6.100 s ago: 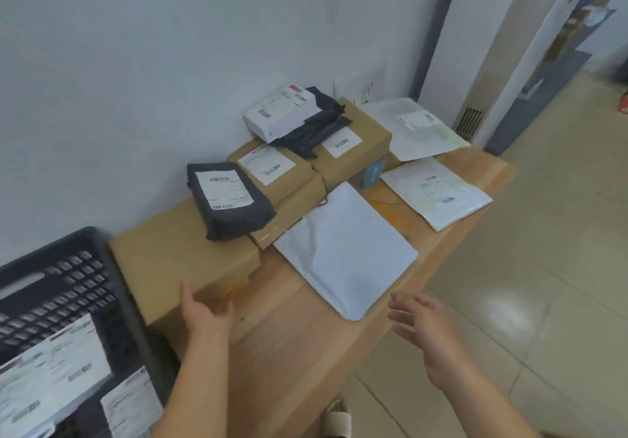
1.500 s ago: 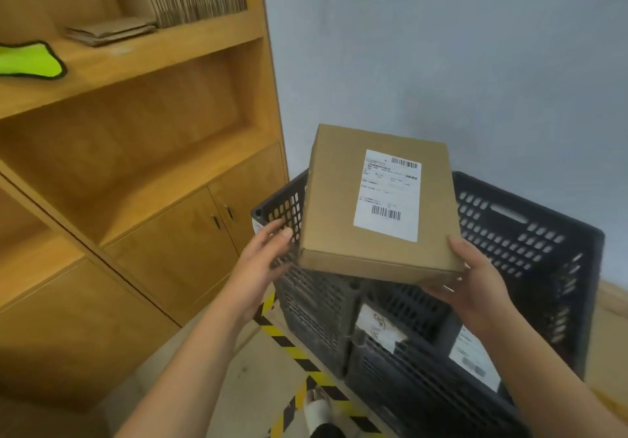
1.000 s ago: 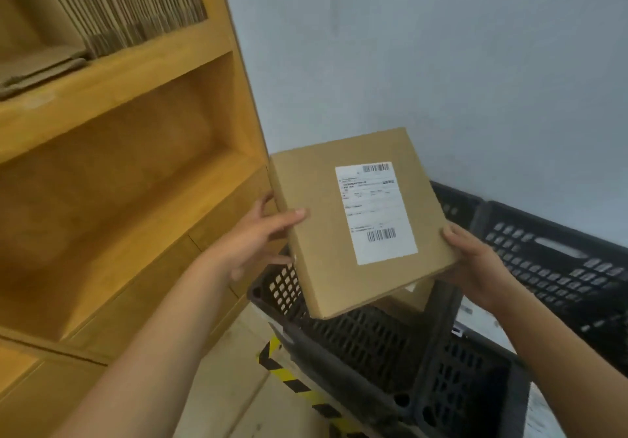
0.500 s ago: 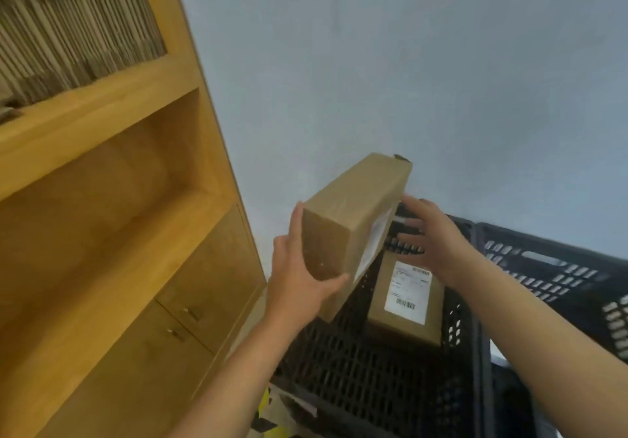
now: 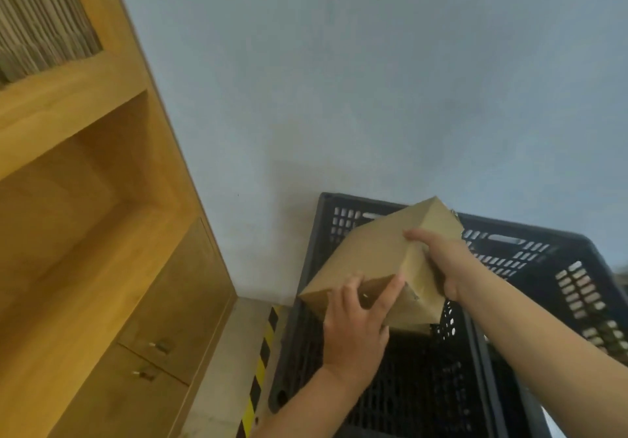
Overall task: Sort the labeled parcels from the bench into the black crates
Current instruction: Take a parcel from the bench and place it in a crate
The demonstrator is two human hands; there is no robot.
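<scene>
A brown cardboard parcel (image 5: 370, 254) hangs tilted on edge over the left black crate (image 5: 326, 220). Its label faces away and cannot be seen. My left hand (image 5: 356, 329) grips the parcel's near lower corner, fingers and thumb wrapped round the edge. On the right side, my right hand (image 5: 441, 261) holds the box with its fingers curled over the upper edge. A second black crate (image 5: 577, 267) stands directly to the right. The box hides whatever lies in the left crate.
A wooden shelf unit with cabinet doors (image 5: 142, 329) stands to the left, close to the crate. Yellow-and-black floor tape (image 5: 261, 363) runs between them. A pale blue wall (image 5: 339, 97) backs both crates.
The parcel has dropped lower and turned, so its label no longer shows. Both hands have followed it down over the left crate, and the view has tilted downward.
</scene>
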